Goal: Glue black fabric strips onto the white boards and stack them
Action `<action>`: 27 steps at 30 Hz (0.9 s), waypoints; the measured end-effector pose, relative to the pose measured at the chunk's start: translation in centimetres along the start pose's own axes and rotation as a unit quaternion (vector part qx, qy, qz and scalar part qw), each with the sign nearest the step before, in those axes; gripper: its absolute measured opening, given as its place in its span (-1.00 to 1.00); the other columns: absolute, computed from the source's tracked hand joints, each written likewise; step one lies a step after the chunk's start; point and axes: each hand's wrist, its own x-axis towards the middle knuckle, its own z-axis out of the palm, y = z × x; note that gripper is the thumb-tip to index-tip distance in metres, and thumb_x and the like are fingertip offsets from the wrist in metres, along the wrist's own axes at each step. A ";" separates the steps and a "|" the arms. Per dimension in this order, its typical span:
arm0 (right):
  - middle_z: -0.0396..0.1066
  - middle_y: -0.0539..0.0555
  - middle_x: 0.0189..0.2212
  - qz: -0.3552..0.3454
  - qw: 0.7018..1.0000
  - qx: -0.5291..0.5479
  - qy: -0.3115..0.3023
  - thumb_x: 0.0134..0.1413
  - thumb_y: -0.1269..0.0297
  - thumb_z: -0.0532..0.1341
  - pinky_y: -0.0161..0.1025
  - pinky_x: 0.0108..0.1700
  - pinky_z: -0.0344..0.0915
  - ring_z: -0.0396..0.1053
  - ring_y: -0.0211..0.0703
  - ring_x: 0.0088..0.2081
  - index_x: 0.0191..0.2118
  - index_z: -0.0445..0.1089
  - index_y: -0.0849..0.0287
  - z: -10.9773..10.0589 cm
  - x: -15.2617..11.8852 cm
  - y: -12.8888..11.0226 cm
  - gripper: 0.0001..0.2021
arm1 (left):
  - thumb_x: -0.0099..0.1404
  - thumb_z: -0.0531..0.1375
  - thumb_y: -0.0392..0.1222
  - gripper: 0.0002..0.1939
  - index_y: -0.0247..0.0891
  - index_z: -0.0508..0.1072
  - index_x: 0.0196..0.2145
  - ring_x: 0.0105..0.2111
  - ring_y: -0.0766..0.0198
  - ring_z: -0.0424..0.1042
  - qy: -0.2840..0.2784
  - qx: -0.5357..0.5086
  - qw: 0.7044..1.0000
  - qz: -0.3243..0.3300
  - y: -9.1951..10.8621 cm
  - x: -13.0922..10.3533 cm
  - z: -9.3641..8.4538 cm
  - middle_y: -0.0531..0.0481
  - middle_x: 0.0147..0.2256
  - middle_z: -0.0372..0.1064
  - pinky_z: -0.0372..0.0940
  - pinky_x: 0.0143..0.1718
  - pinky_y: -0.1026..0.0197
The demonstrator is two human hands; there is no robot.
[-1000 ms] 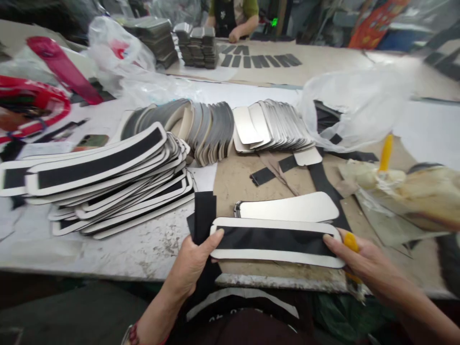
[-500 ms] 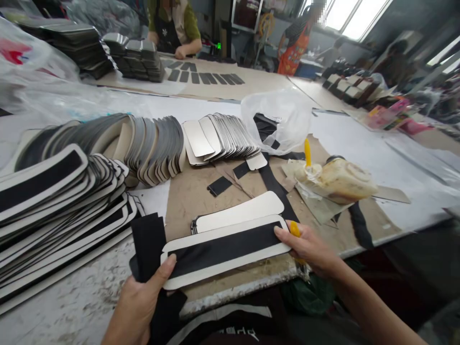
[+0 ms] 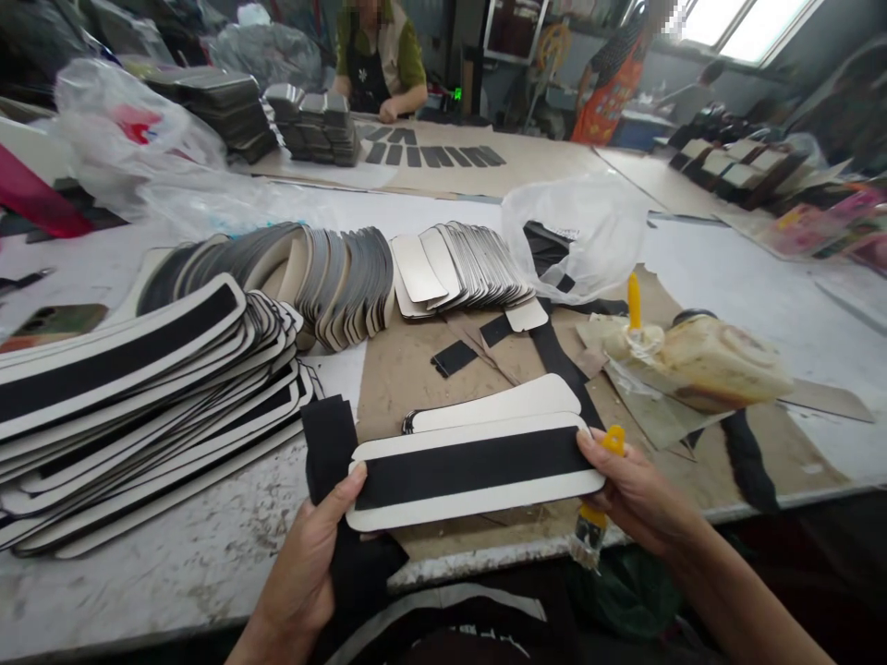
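A long white panel with rounded corners and a black strip [image 3: 471, 468] along its middle spans both my hands above the table's front edge. My left hand [image 3: 311, 554] pinches its left end, thumb on top. The right end sits between the thumb and fingers of my right hand [image 3: 637, 489], which also holds a brush with a yellow handle [image 3: 613, 440], bristles pointing down. Behind the panel lies a small pile of plain white panels [image 3: 495, 405]. Black strips of material [image 3: 329, 439] lie beside my left hand.
Stacked strip-bearing panels [image 3: 139, 369] stand at left, with rows of curved grey pieces [image 3: 333, 277] and white pieces [image 3: 422, 268] behind. At right are a stained plastic container [image 3: 727, 360] and another yellow handle [image 3: 634, 300]. A co-worker [image 3: 381, 65] stands across the table.
The view has swung left, so the table things sit farther right. Both hands still hold the panel, its face now more level, and the brush's bristles show below my right hand.
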 end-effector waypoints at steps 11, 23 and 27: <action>0.04 -0.15 -0.75 -0.028 0.982 -0.188 0.021 -0.02 -0.29 0.06 -0.35 -0.63 -0.18 -0.09 -0.40 -0.69 -0.55 0.10 0.14 0.9 0.7 0.0 -0.47 | 0.14 0.27 -0.19 -0.63 -0.16 0.44 -0.06 -0.48 0.17 0.50 0.051 0.084 0.995 0.030 0.4 0.6 -0.1 0.03 -0.42 0.53 0.41 -0.52 0.29; 0.15 -0.12 -0.64 -0.045 0.987 -0.110 0.109 -0.17 -0.03 0.35 -0.41 -0.65 0.02 0.06 -0.39 -0.64 -0.42 0.27 0.18 3.8 0.1 -1.5 -0.61 | -0.07 0.40 -0.13 -0.55 -0.19 0.45 -0.18 -0.60 0.21 0.43 -0.007 0.052 0.998 0.018 0.6 0.5 -1.0 0.06 -0.51 0.47 0.36 -0.61 0.28; 0.10 -0.13 -0.69 -0.015 0.991 -0.044 0.128 -0.17 -0.05 0.34 -0.43 -0.71 0.02 0.04 -0.39 -0.68 -0.48 0.25 0.14 4.7 -0.3 -1.9 -0.62 | -0.12 0.43 -0.15 -0.64 -0.30 0.45 -0.37 -0.71 0.38 0.28 -0.025 -0.052 0.998 -0.013 1.4 0.0 -1.1 0.10 -0.63 0.35 0.22 -0.71 0.38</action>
